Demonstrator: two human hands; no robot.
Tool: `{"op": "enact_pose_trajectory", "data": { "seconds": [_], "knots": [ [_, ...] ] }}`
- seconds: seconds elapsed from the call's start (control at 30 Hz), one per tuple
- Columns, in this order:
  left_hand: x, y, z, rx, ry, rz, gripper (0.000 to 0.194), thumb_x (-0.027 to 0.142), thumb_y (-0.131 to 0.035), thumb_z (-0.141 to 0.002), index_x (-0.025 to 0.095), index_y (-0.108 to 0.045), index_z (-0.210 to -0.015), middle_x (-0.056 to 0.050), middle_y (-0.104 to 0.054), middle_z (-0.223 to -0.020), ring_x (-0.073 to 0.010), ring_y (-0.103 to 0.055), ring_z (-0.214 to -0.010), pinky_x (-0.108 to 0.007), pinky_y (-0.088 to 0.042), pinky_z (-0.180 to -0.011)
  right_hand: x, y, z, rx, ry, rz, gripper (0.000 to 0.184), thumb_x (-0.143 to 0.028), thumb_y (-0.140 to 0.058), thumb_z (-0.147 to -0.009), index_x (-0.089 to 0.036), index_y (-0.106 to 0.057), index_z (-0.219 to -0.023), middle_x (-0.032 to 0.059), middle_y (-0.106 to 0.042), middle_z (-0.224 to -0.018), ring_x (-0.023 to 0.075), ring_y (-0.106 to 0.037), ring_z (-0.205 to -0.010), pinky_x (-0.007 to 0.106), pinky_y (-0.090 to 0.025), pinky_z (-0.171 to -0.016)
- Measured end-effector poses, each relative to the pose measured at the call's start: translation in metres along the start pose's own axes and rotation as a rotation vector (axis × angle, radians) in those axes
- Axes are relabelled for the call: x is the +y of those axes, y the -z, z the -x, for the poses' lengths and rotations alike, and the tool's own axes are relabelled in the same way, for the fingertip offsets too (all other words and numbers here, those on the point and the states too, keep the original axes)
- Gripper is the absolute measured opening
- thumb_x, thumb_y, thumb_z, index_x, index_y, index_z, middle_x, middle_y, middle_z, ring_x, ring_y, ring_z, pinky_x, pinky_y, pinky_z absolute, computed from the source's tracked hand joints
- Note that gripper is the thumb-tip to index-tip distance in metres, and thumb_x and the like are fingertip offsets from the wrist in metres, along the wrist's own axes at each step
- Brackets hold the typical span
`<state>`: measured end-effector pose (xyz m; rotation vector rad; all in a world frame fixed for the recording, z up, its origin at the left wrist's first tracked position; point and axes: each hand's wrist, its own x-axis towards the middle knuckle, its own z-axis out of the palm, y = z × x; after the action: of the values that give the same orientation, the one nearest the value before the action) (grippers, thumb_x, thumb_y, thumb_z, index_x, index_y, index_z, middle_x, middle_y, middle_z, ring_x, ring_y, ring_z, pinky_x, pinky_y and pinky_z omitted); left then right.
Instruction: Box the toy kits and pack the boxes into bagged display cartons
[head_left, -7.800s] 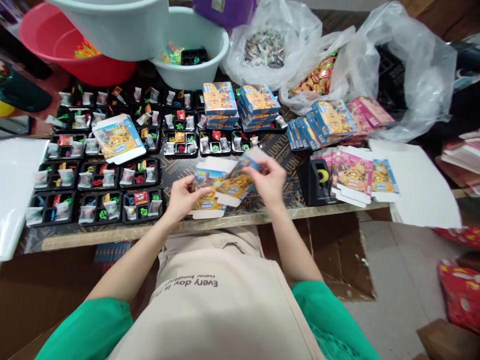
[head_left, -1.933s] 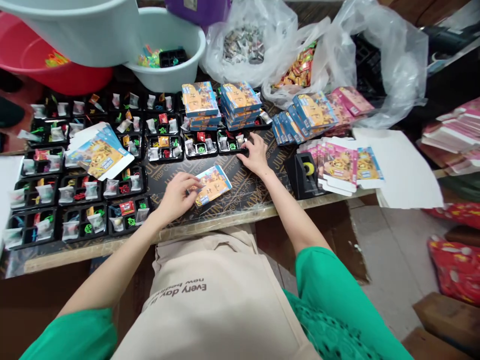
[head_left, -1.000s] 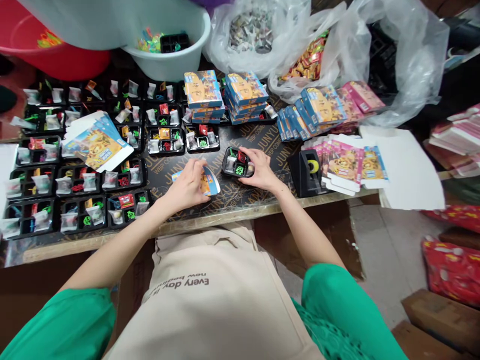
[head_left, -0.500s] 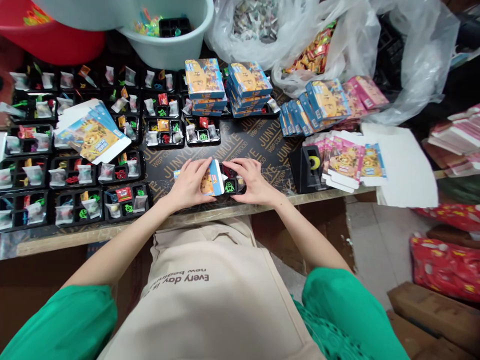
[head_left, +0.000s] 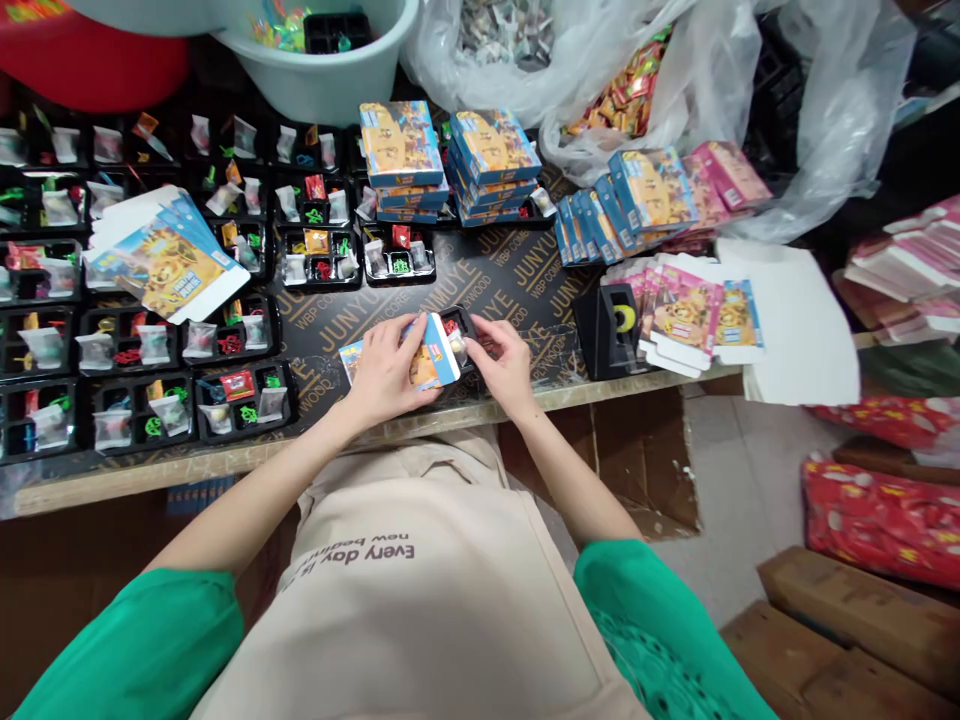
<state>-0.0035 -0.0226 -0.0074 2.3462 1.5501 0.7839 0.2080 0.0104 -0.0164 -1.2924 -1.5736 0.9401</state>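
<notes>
My left hand (head_left: 386, 375) grips a small blue and yellow printed carton (head_left: 429, 358) near the table's front edge, holding its open end up. My right hand (head_left: 505, 365) holds a small black tray (head_left: 463, 333) filled with little toy packets and presses it against the carton's open end. Most of the tray is hidden between my hands and the carton.
Rows of filled black trays (head_left: 150, 345) cover the left of the table, with a flat carton blank (head_left: 166, 262) on them. Stacks of closed blue cartons (head_left: 401, 160) stand behind. A tape dispenser (head_left: 611, 325), pink blanks (head_left: 686, 315), plastic bags (head_left: 645, 90) and tubs (head_left: 330, 60) surround.
My right hand took a black tray from the row behind and brought it to the carton. My left hand lifted the carton's end, and the tray now sits at its opening.
</notes>
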Motion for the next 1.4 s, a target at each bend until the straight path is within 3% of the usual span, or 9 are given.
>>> {"op": "enact_pose_trajectory", "data": {
  "seconds": [0.2, 0.33, 0.47, 0.6, 0.77, 0.97, 1.03, 1.2, 1.4],
  "knots": [
    [0.006, 0.0, -0.007, 0.003, 0.026, 0.17, 0.098, 0.045, -0.078, -0.068, 0.016, -0.042, -0.154, -0.021, -0.05, -0.145, -0.0387, -0.048, -0.132, -0.055, -0.036, -0.111, -0.01, -0.008, 0.001, -0.188, 0.032, -0.148, 0.039, -0.058, -0.061, -0.092, -0.027, -0.08, -0.106, 0.006, -0.072, -0.103, 0.0202, -0.066, -0.096, 0.037, -0.054, -0.09],
    [0.006, 0.005, -0.014, -0.039, 0.098, 0.837, 0.098, 0.054, -0.086, -0.062, 0.024, -0.052, -0.148, -0.013, -0.055, -0.145, -0.0344, -0.05, -0.136, -0.049, -0.037, -0.117, -0.017, -0.007, -0.01, -0.046, -0.262, -0.478, 0.058, -0.074, -0.058, -0.085, -0.027, -0.076, -0.115, 0.0054, -0.073, -0.118, 0.0203, -0.068, -0.103, 0.036, -0.056, -0.09],
    [0.006, 0.0, -0.01, -0.1, 0.401, 1.489, 0.059, 0.062, -0.081, -0.069, 0.021, -0.078, -0.111, -0.01, -0.075, -0.113, -0.0329, -0.065, -0.118, -0.045, -0.051, -0.102, -0.032, -0.015, -0.012, -0.112, -0.428, -0.674, 0.061, -0.077, -0.062, -0.079, -0.023, -0.077, -0.103, 0.0041, -0.077, -0.099, 0.0217, -0.07, -0.098, 0.036, -0.056, -0.091],
    [0.008, -0.005, 0.003, 0.03, 0.71, 1.576, 0.045, 0.056, -0.087, -0.066, 0.018, -0.079, -0.088, -0.007, -0.078, -0.087, -0.027, -0.072, -0.096, -0.038, -0.056, -0.086, -0.041, -0.023, -0.009, -0.029, -0.463, -0.708, 0.034, -0.052, -0.083, -0.066, -0.021, -0.076, -0.079, -0.0017, -0.073, -0.077, 0.0161, -0.065, -0.076, 0.03, -0.053, -0.077],
    [0.016, -0.002, 0.006, 0.081, 0.87, 1.571, 0.034, 0.044, -0.084, -0.066, 0.016, -0.075, -0.083, -0.005, -0.076, -0.08, -0.0196, -0.07, -0.077, -0.029, -0.053, -0.071, -0.041, -0.023, -0.006, 0.03, -0.432, -0.583, 0.022, -0.029, -0.084, -0.057, -0.021, -0.068, -0.069, -0.0068, -0.063, -0.065, 0.0103, -0.052, -0.063, 0.025, -0.043, -0.066],
    [0.018, 0.004, -0.008, 0.195, 0.752, 1.481, 0.035, 0.021, -0.082, -0.06, 0.02, -0.073, -0.093, 0.002, -0.071, -0.081, -0.0093, -0.059, -0.068, -0.018, -0.042, -0.06, -0.039, -0.006, -0.002, -0.024, -0.525, -0.772, 0.035, -0.038, -0.067, -0.07, -0.025, -0.069, -0.102, -0.0023, -0.072, -0.087, 0.0172, -0.062, -0.079, 0.03, -0.048, -0.075],
    [0.017, 0.004, -0.009, 0.231, 0.656, 1.436, 0.036, 0.02, -0.082, -0.06, 0.021, -0.073, -0.095, 0.001, -0.072, -0.084, -0.0114, -0.062, -0.074, -0.021, -0.046, -0.067, -0.039, -0.008, 0.0, -0.006, -0.517, -0.753, 0.033, -0.029, -0.066, -0.065, -0.024, -0.07, -0.097, -0.0027, -0.072, -0.086, 0.0173, -0.062, -0.08, 0.029, -0.049, -0.076],
    [0.012, 0.008, -0.002, 0.276, 0.336, 1.184, 0.004, 0.023, -0.076, -0.074, 0.021, -0.077, -0.077, -0.004, -0.075, -0.089, -0.0185, -0.068, -0.088, -0.032, -0.052, -0.086, -0.036, -0.017, 0.007, 0.032, -0.407, -0.782, 0.008, -0.022, -0.059, -0.064, -0.022, -0.067, -0.066, -0.0007, -0.074, -0.078, 0.0193, -0.064, -0.078, 0.036, -0.051, -0.089],
    [0.011, 0.033, 0.001, 0.119, 0.101, 0.686, 0.011, 0.032, -0.078, -0.079, 0.022, -0.078, -0.075, -0.005, -0.076, -0.087, -0.0179, -0.069, -0.081, -0.03, -0.052, -0.077, -0.026, 0.007, 0.006, -0.195, -0.146, -0.598, 0.024, -0.046, -0.071, -0.077, -0.025, -0.079, -0.072, 0.0062, -0.076, -0.11, 0.0273, -0.066, -0.11, 0.047, -0.048, -0.104]
  ]
}}
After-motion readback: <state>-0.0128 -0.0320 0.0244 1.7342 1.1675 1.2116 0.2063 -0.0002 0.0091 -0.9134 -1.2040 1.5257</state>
